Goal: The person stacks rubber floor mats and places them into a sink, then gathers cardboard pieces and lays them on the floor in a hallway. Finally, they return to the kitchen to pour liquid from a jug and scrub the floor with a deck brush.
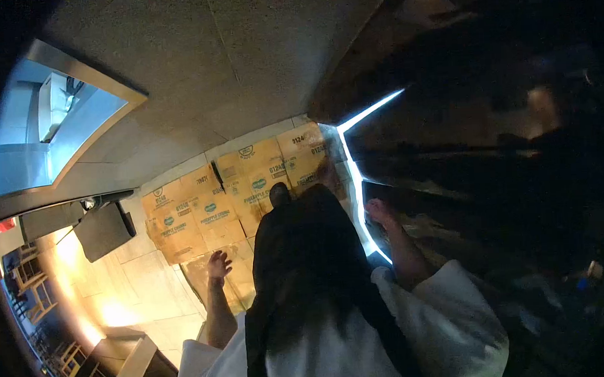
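My left hand [219,266] hangs over the cardboard sheets on the floor, its fingers loosely bent and apart, with nothing in it. My right hand [380,213] is up against a dark panel [464,195], close beside a thin bright strip of light [351,159] along its edge. Dim light blurs its fingers, so whether they grip the panel or only lie near it does not show. Flattened cardboard [248,184] printed "pineapple chunks" covers the floor ahead of me. A dark apron [311,249] hangs down my front over a white top.
A grey wall [175,66] runs ahead, with a metal-framed opening [90,123] at upper left. A dark flat piece [104,232] juts out below it. Wooden chairs [40,294] stand far left on the tiled floor [144,276]. A wooden box-like unit [138,367] is at lower left.
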The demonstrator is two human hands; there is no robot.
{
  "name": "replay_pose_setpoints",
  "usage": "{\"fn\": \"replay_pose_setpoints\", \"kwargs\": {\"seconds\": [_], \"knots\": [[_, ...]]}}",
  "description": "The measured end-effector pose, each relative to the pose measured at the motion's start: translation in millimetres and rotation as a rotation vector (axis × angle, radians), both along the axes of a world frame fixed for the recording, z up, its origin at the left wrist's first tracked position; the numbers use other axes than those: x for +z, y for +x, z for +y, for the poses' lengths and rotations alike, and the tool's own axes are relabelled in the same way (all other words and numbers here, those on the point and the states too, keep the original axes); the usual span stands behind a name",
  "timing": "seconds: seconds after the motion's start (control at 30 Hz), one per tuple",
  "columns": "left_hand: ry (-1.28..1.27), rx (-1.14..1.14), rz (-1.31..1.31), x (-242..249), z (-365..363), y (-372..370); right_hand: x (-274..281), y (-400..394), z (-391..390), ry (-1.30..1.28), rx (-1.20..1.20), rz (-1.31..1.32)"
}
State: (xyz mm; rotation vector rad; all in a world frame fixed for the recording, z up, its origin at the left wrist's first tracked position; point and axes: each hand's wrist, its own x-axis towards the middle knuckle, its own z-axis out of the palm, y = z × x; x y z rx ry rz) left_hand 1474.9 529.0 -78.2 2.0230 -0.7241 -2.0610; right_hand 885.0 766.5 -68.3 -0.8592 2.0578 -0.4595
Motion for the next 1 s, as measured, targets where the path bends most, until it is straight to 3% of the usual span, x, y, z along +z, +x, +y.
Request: {"fn": "replay_pose_setpoints", "kwargs": {"seconds": [0.03, 0.07, 0.17, 0.2, 0.23, 0.3, 0.33, 0.43, 0.47, 0.6, 0.73, 0.8, 0.83, 0.87, 0.93, 1.0], "knots": [[-0.040, 0.023, 0.130, 4.5, -6.0, -9.3, 14.3, 5.8, -14.7, 0.121, -0.063, 0.019], [-0.028, -0.047, 0.063, 25.7, -16.1, -27.5, 20.8, 7.1, -26.7, 0.237, -0.130, 0.041], [0.018, 0.013, -0.032, 30.5, -24.5, -40.8, -139.7, -29.1, -4.2, -0.072, -0.205, -0.245], [-0.013, 0.119, 0.084, 21.6, -17.8, -26.7, -81.9, -15.4, -59.6, 0.224, -0.165, -0.129], [-0.081, 0.083, 0.003, 28.7, -11.1, -26.4, -57.1, -10.7, -80.5, -0.048, -0.391, -0.501], [-0.019, 0.188, -0.129, 43.5, -2.3, -25.8, -16.5, -1.5, -135.4, 0.037, -0.272, -0.229], [-0.008, 0.202, -0.159, 56.4, 5.2, -29.2, -109.0, -21.8, -126.5, -0.112, -0.246, -0.558], [0.066, 0.208, -0.221, 62.6, 36.7, -29.4, -32.5, -3.7, -183.4, -0.126, -0.285, -0.484], [0.118, 0.215, -0.286, 56.1, 45.7, -31.4, -55.5, -10.9, -199.6, 0.000, -0.177, -0.454], [0.087, 0.287, -0.259, 51.1, 72.5, -70.3, -60.7, -33.9, -229.9, -0.074, -0.102, -0.554], [0.065, 0.330, -0.210, 70.1, 43.6, -132.8, -99.4, -86.9, -218.0, -0.015, -0.019, -0.571], [-0.044, 0.329, -0.016, 61.8, 33.4, -150.9, -109.0, -122.9, -221.4, 0.218, 0.271, -0.165], [-0.080, 0.306, 0.028, 60.7, 27.1, -153.0, -84.1, -137.8, -219.2, 0.165, -0.057, -0.661], [-0.082, 0.301, -0.054, 69.5, 15.2, -162.0, -93.3, -153.3, -217.6, 0.072, 0.350, -0.290], [-0.104, 0.345, -0.127, 74.6, -3.1, -162.2, -65.5, -160.7, -234.6, 0.364, 0.480, -0.050], [-0.136, 0.417, -0.155, 67.5, -11.7, -147.8, -45.6, -164.0, -238.2, 0.372, 0.197, -0.300]]}}
